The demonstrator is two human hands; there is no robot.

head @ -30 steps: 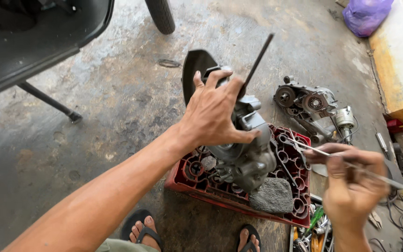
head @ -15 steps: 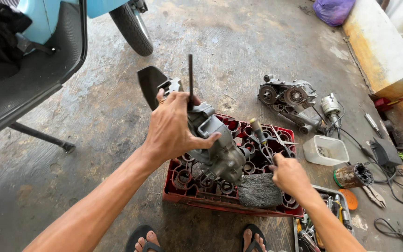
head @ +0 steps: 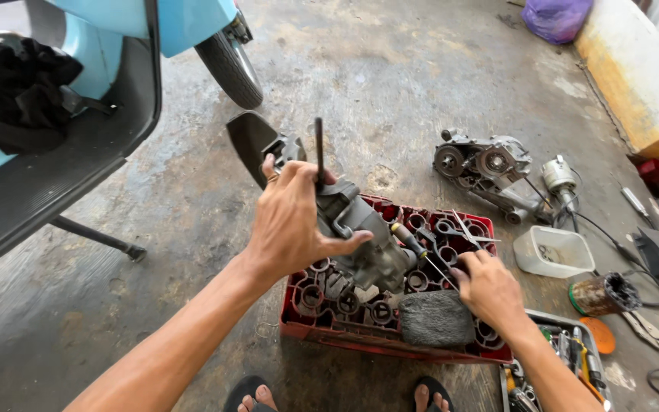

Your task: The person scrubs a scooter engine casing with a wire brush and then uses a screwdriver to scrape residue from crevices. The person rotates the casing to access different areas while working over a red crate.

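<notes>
Engine casing [head: 368,244]: grey metal assembly, lying tilted on top of a red plastic crate [head: 390,343]; a dark rod [head: 319,149] stands upright from its upper end.
Left hand [head: 291,221]: laid over the casing's upper part, fingers curled around it at the base of the rod, thumb stretched out along the casing's side.
Right hand [head: 490,290]: resting on the crate's right part, fingers bent down among the tools; whether it has hold of anything cannot be told.
Screwdriver [head: 413,244]: dark handle, lying on the crate between the casing and the right hand.
Scissors [head: 463,229]: lying on the crate's far right part.
Grey stone block [head: 436,319]: on the crate's near edge, just beside the right hand.
Second engine part [head: 490,172]: on the concrete floor, well apart from the crate, to the right.
White tub [head: 552,252]: on the floor, right of the crate.
Scooter [head: 116,46]: light blue, at upper left, wheel [head: 230,65] on the floor.
</notes>
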